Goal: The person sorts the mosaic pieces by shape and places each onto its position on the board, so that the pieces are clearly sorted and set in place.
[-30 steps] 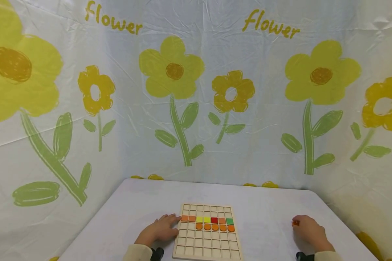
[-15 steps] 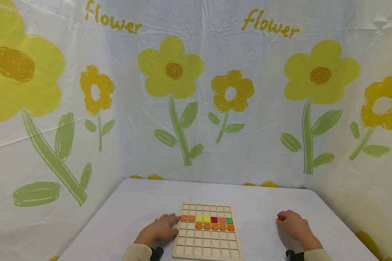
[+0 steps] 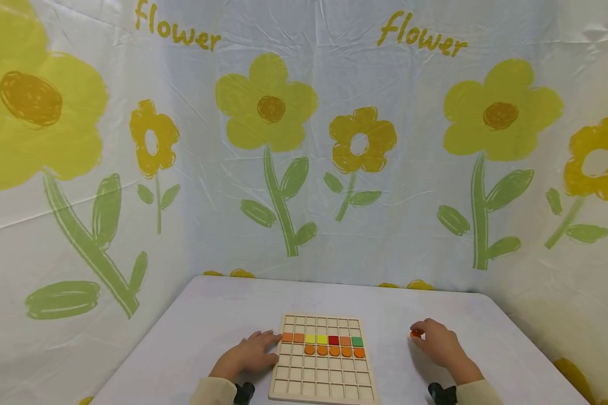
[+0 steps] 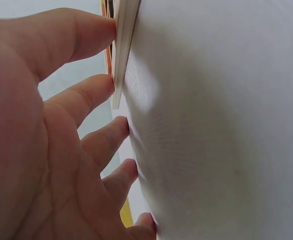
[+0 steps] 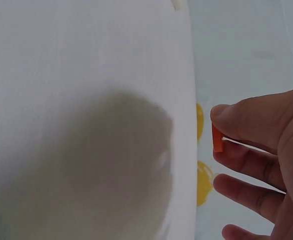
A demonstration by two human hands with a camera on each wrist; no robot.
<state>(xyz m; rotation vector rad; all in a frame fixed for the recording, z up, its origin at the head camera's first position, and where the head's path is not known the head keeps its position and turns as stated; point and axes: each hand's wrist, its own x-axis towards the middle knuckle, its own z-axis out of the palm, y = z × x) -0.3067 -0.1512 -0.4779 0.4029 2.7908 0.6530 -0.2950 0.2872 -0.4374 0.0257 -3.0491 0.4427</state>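
Observation:
A pale wooden grid board (image 3: 320, 388) lies on the table in the head view. One row holds square tiles in orange, yellow, red (image 3: 333, 340) and green (image 3: 357, 342). Several round orange discs (image 3: 334, 351) fill the right part of the row below. My left hand (image 3: 248, 353) rests at the board's left side; in the left wrist view, thumb and forefinger touch the board's edge (image 4: 122, 50), and the other fingertips meet the tabletop. Right of the board, my right hand (image 3: 442, 344) pinches a small orange piece (image 5: 217, 137) between thumb and forefinger, above the table. Only its thin edge shows clearly.
The white table (image 3: 385, 315) has rounded far corners. A white curtain (image 3: 410, 236) printed with yellow flowers hangs behind it and on both sides. Dark wrist straps (image 3: 442, 394) sit at both cuffs.
My right hand has moved left and slightly away from me, toward the board, with the orange piece still pinched. My left hand and the board have stayed in place.

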